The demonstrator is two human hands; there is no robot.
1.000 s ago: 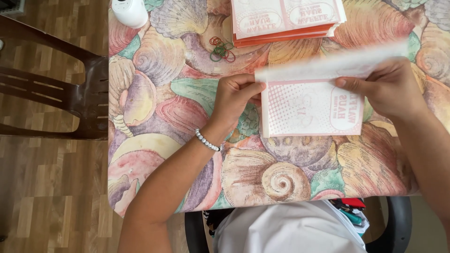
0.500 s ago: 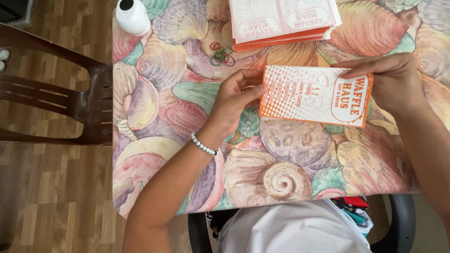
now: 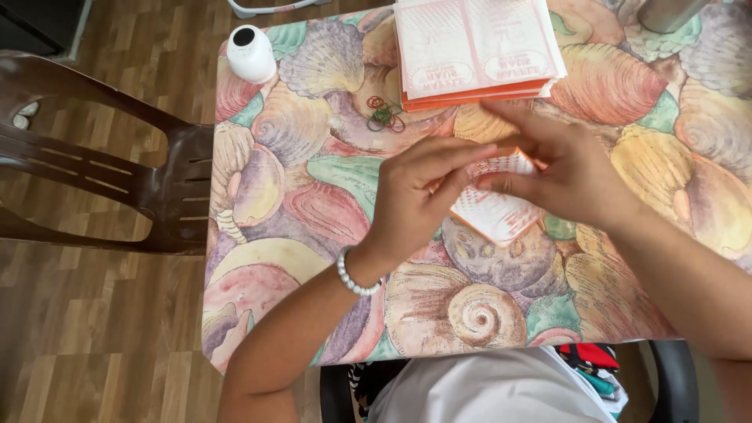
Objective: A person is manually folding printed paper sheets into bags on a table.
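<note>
I log two printed paper items, placed relative to the white plastic bottle with a black cap hole point(image 3: 251, 53) at the table's far left corner. A stack of flat orange-and-white paper packets point(image 3: 478, 51) lies well right of the bottle, at the far edge. A single folded orange-and-white paper packet point(image 3: 497, 211) sits nearer me, right of the bottle, partly hidden under both hands.

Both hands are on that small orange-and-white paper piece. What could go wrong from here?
The orange-and-white patterned paper piece lies mostly hidden under the left hand and right hand, so a crooked crease might go unnoticed. The loose rubber bands and the stack of orange-and-white paper sheets sit close by; a sweeping hand could scatter them.
</note>
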